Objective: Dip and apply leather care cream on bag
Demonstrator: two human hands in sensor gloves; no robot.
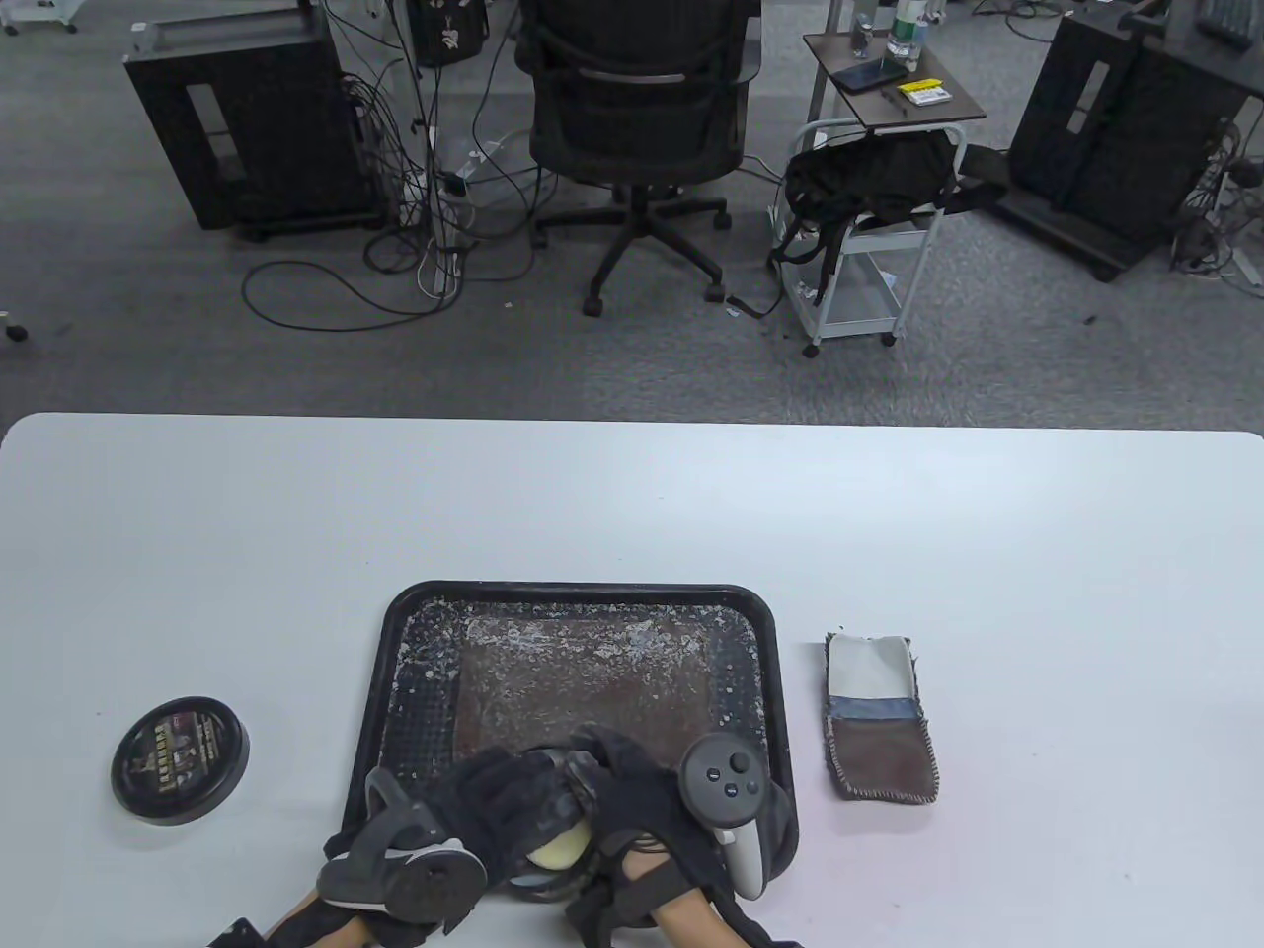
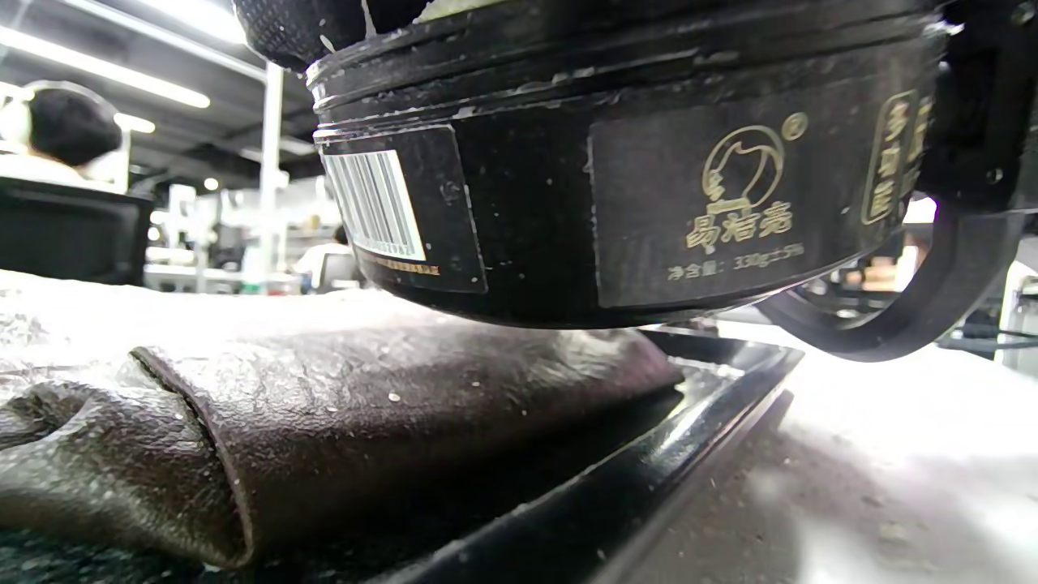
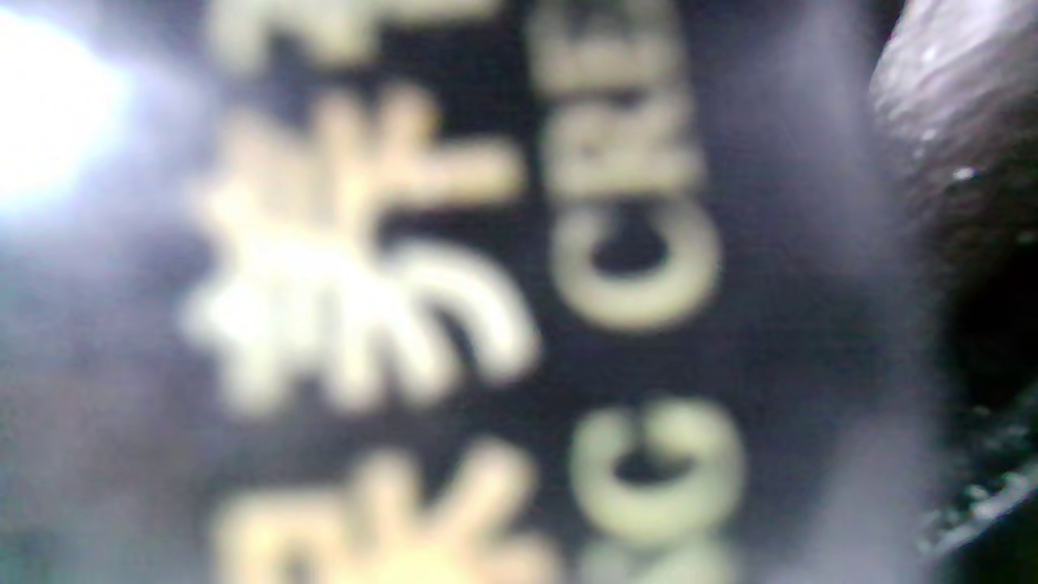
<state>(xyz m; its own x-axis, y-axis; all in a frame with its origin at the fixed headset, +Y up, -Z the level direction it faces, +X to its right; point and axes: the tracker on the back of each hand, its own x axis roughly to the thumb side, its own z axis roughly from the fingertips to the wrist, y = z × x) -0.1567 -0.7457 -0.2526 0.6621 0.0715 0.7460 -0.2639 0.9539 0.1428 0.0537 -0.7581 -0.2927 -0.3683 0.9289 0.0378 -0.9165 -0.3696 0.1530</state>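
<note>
A round black cream jar (image 1: 558,846) stands open, pale yellow cream showing, over the near edge of the black tray (image 1: 583,590). My left hand (image 1: 523,780) grips it from the left, and my right hand (image 1: 602,760) curls over its far and right side. The brown leather bag (image 1: 583,681) lies flat in the tray. In the left wrist view the jar (image 2: 649,186) hangs just above the bag (image 2: 365,389) and the tray rim (image 2: 649,470). The right wrist view is filled by the jar's blurred label (image 3: 486,324), with a bit of bag (image 3: 957,105) at the right.
The jar's black lid (image 1: 178,760) lies on the white table (image 1: 632,494) left of the tray. A folded cloth (image 1: 879,716), white, blue and brown, lies right of the tray. An office chair (image 1: 637,109) and carts stand beyond the far edge.
</note>
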